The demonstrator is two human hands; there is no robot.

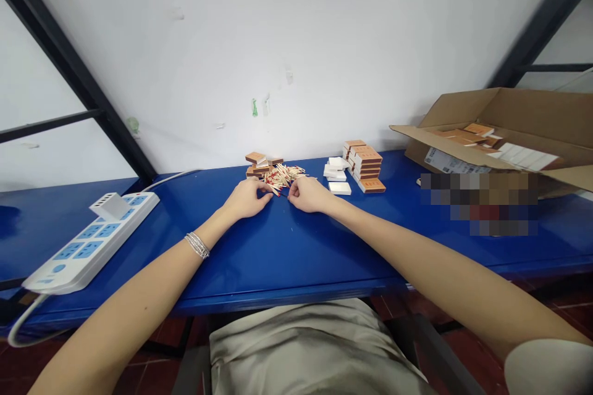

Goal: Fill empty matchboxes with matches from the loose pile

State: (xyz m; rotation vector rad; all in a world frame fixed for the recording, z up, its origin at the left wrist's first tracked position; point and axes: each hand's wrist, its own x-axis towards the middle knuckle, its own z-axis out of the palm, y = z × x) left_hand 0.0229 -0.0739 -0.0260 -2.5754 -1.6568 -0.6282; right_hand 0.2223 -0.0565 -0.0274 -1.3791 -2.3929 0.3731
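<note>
A heap of loose matches (283,175) with red heads lies on the blue table (287,247) near the wall. My left hand (248,199) and my right hand (309,194) rest at the near edge of the heap, fingers curled and pinched at a few matches between them. A silver bracelet is on my left wrist. Behind the heap sit a few orange matchboxes (257,162). To the right stand white inner trays (337,175) and a stack of orange matchboxes (365,165).
A white and blue power strip (92,241) with a plugged adapter lies at the left, its cable running off the table's front. An open cardboard box (504,136) holding more matchboxes stands at the right. Black metal braces frame both sides against the white wall.
</note>
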